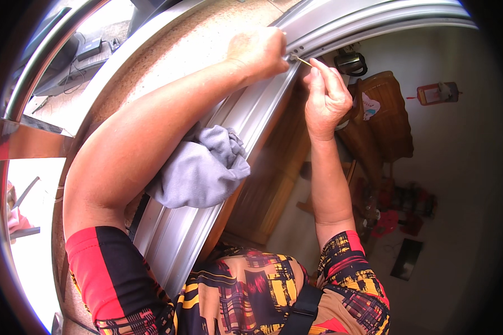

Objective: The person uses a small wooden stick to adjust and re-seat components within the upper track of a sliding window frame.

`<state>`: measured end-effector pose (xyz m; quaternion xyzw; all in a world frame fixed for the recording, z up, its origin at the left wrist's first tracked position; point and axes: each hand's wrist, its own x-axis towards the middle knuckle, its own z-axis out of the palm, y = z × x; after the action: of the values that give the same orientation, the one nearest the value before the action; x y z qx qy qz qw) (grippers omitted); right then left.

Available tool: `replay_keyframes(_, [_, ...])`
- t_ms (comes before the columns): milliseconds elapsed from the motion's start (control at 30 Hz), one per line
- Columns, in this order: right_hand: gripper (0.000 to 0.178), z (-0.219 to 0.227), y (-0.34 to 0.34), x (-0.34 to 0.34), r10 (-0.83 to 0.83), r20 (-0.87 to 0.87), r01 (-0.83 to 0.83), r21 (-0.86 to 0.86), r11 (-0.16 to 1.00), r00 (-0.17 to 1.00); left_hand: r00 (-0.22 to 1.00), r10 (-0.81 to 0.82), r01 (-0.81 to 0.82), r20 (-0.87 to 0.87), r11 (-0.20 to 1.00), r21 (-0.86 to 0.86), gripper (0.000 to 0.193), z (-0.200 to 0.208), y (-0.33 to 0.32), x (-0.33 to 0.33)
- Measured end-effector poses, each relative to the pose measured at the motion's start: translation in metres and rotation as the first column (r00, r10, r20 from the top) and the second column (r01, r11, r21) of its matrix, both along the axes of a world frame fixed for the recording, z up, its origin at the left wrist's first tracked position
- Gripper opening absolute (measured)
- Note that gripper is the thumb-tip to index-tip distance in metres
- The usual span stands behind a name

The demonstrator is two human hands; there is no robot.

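Along silver window track (170, 229): right hand (328, 100) pinching thin stick (303, 61); left hand (258, 53) curled closed, contents can't tell; gray cloth (201, 170) on track.

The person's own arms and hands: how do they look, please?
The left hand and right hand are ungloved. The short left sleeve has red and black panels above patterned cloth; the short right sleeve is patterned in black, yellow and red.

A home, judging by the kettle (346, 62) and carved wooden furniture (394, 120).
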<state>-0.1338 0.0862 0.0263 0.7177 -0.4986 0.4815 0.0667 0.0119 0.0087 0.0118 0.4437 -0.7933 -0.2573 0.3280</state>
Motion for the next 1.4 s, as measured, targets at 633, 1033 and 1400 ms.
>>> replay_keyframes(633, [0.013, 0.003, 0.0, 0.009, -0.006, 0.253, -0.037, 0.163, 0.986, 0.968, 0.997, 0.024, -0.026, -0.08, 1.0, -0.015, 0.016, -0.004, -0.004, -0.005])
replay_keyframes(1033, [0.01, -0.005, -0.03, -0.014, -0.055, -0.22, 0.046, -0.047, 0.998, 0.974, 0.996, 0.058, -0.055, -0.068, 0.997, 0.045, 0.013, -0.002, -0.006, -0.006])
replay_keyframes(1400, [0.006, -0.001, -0.038, -0.009, -0.052, -0.028, 0.055, 0.127, 0.99, 0.998, 0.995, 0.077, -0.075, -0.069, 0.997, 0.034, 0.012, -0.004, -0.006, -0.008])
